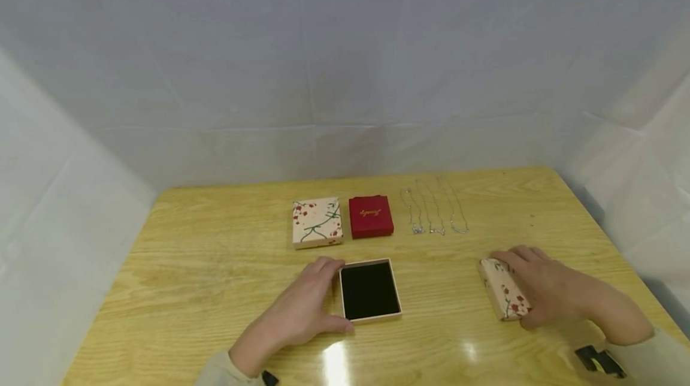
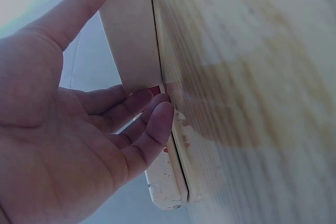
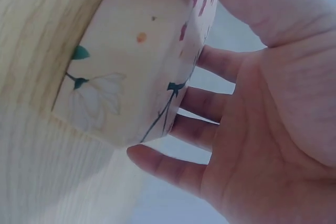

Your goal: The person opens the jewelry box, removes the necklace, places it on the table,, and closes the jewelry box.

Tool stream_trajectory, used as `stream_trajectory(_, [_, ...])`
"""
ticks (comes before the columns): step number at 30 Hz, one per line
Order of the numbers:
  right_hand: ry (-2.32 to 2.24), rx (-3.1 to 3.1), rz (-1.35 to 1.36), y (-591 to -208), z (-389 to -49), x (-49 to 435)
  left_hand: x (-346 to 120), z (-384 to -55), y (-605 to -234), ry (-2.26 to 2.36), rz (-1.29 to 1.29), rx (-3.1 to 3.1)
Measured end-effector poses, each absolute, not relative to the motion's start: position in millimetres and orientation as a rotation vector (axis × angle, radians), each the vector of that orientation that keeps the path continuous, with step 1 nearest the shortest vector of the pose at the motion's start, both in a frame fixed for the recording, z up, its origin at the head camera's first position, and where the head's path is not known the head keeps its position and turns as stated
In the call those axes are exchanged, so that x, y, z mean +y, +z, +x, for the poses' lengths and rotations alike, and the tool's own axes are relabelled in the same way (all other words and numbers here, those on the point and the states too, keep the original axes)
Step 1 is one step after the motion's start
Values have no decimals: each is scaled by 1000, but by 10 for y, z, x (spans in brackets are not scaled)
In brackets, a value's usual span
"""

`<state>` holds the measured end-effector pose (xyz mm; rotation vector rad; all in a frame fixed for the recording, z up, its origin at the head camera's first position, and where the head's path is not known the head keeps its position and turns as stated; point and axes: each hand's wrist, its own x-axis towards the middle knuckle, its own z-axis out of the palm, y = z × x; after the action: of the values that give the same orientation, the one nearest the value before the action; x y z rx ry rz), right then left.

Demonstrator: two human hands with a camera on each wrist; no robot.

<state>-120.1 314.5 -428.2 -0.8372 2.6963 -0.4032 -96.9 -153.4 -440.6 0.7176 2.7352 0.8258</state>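
An open box base with a black lining and pale rim lies on the table in front of me. My left hand holds it at its left side, thumb by the near corner and fingers at the far corner. Over to the right, my right hand grips a cream box lid printed with red blossoms, thumb at its near end and fingers at the far one. Low to the wooden surface, the lid's floral side fills much of the right wrist view.
Behind the box base stand a cream floral box and a small red box with gold lettering. Three thin silver necklaces lie side by side to their right. A wooden table bears everything, with white sheeting around it.
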Motion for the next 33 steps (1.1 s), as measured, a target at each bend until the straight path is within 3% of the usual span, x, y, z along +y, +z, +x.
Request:
stream_trajectory(18, [-466, 2686, -819, -4216, -1254, 3124, -1543, -963, -4416, 839, 719, 2729])
stream_trajectory(33, [-517, 2830, -897, -4074, -1243, 2831, -1543, -963, -4409, 832, 721, 2741])
